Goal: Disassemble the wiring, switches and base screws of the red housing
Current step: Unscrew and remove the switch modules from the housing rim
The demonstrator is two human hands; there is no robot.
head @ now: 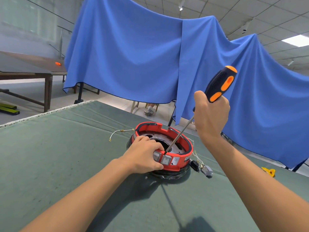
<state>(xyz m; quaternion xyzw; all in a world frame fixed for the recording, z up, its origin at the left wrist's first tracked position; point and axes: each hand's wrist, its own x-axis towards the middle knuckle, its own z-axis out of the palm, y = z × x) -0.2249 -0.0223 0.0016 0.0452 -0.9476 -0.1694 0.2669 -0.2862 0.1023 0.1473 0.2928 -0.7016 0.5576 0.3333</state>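
A red housing (184, 160) with a black inner lip and a silvery metal plate inside stands on a black wrapped base (168, 173), on a dull green table cover (66, 156) edged with a pale, frayed fringe. Two grey rocker switches (166, 160) sit in a silver panel on the red wall. The screwdriver (217, 87) has a black handle with bright orange patches and orange cap, and a shiny steel shaft. A white wire (117, 133) with brass-coloured ends lies behind. A loose grey switch (207, 170) and a yellow clip (269, 171) lie to the right. Bright blue cloth (133, 56) hangs behind.
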